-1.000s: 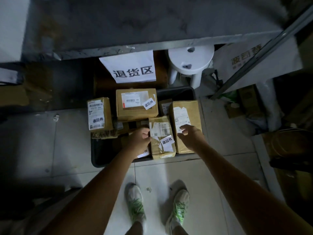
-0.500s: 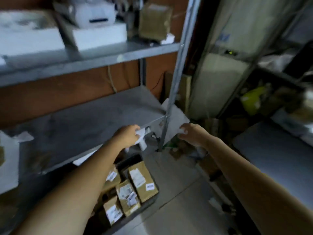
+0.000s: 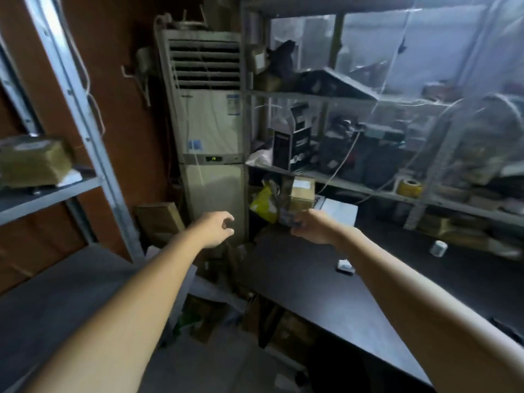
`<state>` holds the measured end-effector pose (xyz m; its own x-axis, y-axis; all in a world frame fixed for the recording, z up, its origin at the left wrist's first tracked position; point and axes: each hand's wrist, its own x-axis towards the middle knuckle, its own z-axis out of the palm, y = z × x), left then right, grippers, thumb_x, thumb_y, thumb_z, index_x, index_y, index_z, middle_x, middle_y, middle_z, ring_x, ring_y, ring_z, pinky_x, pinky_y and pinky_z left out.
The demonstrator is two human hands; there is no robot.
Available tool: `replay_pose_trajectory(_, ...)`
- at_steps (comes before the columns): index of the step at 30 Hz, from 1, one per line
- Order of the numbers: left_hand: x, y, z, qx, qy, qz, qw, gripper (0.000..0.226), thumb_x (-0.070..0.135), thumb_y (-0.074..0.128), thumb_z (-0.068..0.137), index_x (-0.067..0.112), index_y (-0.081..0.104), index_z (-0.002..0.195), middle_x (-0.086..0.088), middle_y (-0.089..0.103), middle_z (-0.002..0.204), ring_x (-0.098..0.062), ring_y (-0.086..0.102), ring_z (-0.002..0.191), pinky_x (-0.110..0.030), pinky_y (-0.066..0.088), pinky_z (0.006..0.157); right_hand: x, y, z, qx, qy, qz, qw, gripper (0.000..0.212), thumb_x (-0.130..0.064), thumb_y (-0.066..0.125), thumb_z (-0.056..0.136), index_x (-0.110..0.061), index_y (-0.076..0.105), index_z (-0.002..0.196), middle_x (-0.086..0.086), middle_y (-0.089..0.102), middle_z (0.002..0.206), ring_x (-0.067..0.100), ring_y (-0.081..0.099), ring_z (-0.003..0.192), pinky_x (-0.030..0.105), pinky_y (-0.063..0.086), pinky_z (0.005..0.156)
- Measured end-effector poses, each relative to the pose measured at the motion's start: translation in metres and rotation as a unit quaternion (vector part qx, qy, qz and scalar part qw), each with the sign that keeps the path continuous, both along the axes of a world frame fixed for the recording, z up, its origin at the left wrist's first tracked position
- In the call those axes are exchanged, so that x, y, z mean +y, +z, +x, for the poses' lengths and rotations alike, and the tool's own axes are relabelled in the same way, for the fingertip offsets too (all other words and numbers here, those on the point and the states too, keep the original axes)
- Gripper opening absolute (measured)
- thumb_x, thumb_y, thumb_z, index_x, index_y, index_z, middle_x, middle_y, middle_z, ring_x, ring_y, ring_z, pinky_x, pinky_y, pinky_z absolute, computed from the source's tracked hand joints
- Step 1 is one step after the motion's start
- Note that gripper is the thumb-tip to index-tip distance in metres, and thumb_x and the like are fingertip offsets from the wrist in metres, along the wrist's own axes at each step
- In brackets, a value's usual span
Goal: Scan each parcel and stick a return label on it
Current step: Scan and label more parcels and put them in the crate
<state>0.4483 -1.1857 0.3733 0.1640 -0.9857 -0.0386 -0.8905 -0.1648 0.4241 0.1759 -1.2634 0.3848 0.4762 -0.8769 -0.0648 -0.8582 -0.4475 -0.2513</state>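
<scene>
A brown tape-wrapped cardboard parcel [image 3: 34, 163] sits on the grey metal shelf [image 3: 42, 194] at far left, close to the shelf's front edge. A smaller plain cardboard box [image 3: 303, 191] stands by the far left corner of the long dark bench [image 3: 326, 279], just behind my right hand [image 3: 312, 226]. That hand is raised over the bench's left end, fingers curled in. Something bluish and blurred shows at the fingertips, and I cannot tell whether I grip it. My left hand [image 3: 214, 228] hangs before a tall beige standing air conditioner [image 3: 211, 123], fingers loosely bent, thumb and forefinger apart, holding nothing. A yellow plastic bag [image 3: 263, 205] lies just beside the small box
</scene>
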Motion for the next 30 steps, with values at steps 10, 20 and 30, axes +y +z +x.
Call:
replay_pose_trajectory(10,-0.119,0.009,-0.163,-0.002,-0.047,0.01,0.999,0.039,0.038,0.063,0.091,0.029,0.057,0.128,0.003,0.061,0.108,-0.018,0.057,0.096,-0.029,0.045,0.083,-0.092,-0.005,-0.164,-0.061,-0.096,0.049,0.992,0.055,-0.045,0.065,0.089,-0.016,0.055,0.135,0.006,0.065,0.127,0.026,0.059,0.118,0.025,0.041,0.083)
replay_pose_trajectory(20,-0.244,-0.03,-0.15,0.042,-0.003,0.017,0.999,0.04,0.032,0.063,0.093,0.024,0.056,0.131,-0.004,0.06,0.12,-0.021,0.058,0.105,-0.029,0.045,0.089,-0.219,-0.05,-0.151,-0.092,-0.128,0.083,0.984,0.047,-0.041,0.064,0.091,-0.016,0.059,0.131,0.006,0.067,0.124,0.024,0.062,0.114,0.027,0.046,0.091)
replay_pose_trajectory(30,-0.444,-0.123,-0.109,0.209,0.046,0.026,0.976,0.05,0.028,0.067,0.09,0.016,0.052,0.136,-0.01,0.059,0.129,-0.023,0.057,0.115,-0.029,0.044,0.092,-0.4,-0.119,-0.059,-0.23,-0.228,0.11,0.94,0.043,-0.035,0.064,0.092,-0.011,0.061,0.127,0.012,0.067,0.123,0.027,0.063,0.109,0.038,0.051,0.094)
